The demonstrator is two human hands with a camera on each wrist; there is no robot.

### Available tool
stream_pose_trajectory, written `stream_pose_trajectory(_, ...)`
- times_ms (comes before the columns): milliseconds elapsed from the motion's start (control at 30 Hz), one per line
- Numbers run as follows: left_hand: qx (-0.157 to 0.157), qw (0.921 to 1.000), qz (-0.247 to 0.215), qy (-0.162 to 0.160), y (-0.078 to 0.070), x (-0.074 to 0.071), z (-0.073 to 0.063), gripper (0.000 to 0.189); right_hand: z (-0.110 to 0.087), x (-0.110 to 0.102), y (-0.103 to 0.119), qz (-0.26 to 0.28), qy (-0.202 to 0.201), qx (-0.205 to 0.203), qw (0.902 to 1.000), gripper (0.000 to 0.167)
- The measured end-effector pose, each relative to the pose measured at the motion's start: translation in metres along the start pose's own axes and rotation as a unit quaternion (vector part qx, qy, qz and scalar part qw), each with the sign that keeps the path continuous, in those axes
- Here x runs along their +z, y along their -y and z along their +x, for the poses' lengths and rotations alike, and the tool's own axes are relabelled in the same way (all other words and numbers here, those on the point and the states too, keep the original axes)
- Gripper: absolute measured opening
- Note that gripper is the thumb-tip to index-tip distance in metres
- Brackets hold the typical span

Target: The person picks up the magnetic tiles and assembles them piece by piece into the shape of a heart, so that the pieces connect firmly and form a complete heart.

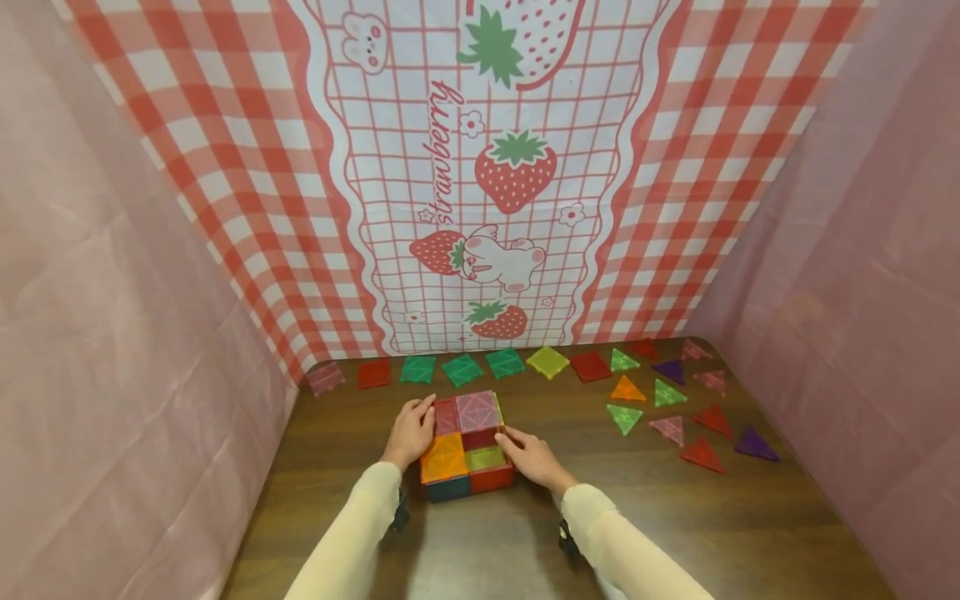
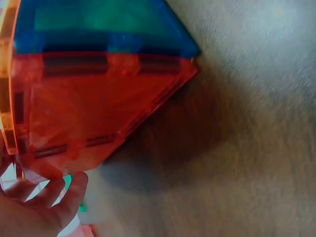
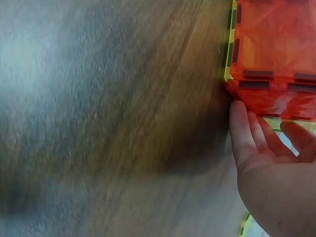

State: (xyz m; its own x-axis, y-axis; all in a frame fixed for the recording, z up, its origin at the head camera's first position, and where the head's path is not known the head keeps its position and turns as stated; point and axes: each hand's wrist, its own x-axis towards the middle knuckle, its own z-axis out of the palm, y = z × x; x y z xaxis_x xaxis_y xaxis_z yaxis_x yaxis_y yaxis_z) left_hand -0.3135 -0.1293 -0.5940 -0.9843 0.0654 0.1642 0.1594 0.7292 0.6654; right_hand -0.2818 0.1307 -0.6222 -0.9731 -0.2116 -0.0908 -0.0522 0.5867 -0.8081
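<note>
At lower centre, we saw a tile block (image 1: 442, 457) mostly topped, one corner sunken; left hand (image 1: 409, 433) and right hand (image 1: 536, 459) touched it, fingers relaxed; triangles (image 1: 627, 389) lay apparently unused, right.

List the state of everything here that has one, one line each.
Tile box: assembled, standing on the table, near right section seemingly uncovered
Left hand: fingers touching the box's left side
Right hand: fingers touching the box's right side
Square tiles: loose, flat, in a row
Triangle tiles: loose, flat, scattered
Strawberry cloth: hanging behind the table
</note>
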Motion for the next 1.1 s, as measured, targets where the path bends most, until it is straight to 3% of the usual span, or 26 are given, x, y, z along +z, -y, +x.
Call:
stream_pose_trajectory(200, -0.006, 0.9999, 0.003, -0.012, -0.001, -0.003, 0.010, 0.030, 0.007, -0.011, -0.002, -0.007, 0.033, -0.004, 0.9994, 0.066)
stream_pose_trajectory(367, -0.047, 0.9989, -0.008, 0.004, -0.004, -0.005, 0.015, 0.028, 0.024, -0.036, -0.012, -0.059, -0.008, 0.010, 0.9982, 0.061)
stream_pose_trajectory(467, -0.060, 0.9981, -0.013, 0.009, -0.006, -0.006, 0.017, 0.031, 0.035, -0.058, -0.020, -0.126, -0.032, 0.021, 0.9912, 0.058)
stream_pose_trajectory(600, -0.064, 0.9978, -0.013, 0.010, -0.008, -0.008, 0.018, 0.033, 0.045, -0.086, -0.032, -0.216, -0.015, 0.057, 0.9746, 0.064)
stream_pose_trajectory(700, -0.071, 0.9974, -0.011, 0.011, -0.007, -0.009, 0.019, 0.033, 0.052, -0.102, -0.041, -0.253, 0.001, 0.087, 0.9636, 0.067)
stream_pose_trajectory(867, -0.076, 0.9968, -0.016, 0.018, -0.006, -0.006, 0.019, 0.032, 0.061, -0.122, -0.060, -0.293, 0.012, 0.102, 0.9506, 0.070)
stream_pose_trajectory(1100, -0.077, 0.9966, -0.027, 0.014, -0.005, -0.009, 0.022, 0.032, 0.077, -0.140, -0.064, -0.297, 0.032, 0.095, 0.9495, 0.079)
